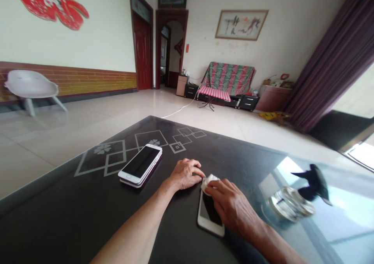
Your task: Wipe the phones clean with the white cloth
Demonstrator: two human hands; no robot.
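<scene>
A white-framed smartphone with a dark screen lies face up on the black glass table. My right hand is closed on a crumpled white tissue and presses it to the upper end of that phone, covering part of the screen. At the phone's top left corner, the fingertips of my left hand touch or nearly touch its edge, fingers bent and somewhat apart. Left of my left hand sits a short stack of phones, the top phone white with a dark screen.
To the right is a clear spray bottle with a black trigger head. Pale diamond patterns mark the table's far side. Beyond it are a white chair, a striped pink table, a cloth-covered seat and a purple curtain.
</scene>
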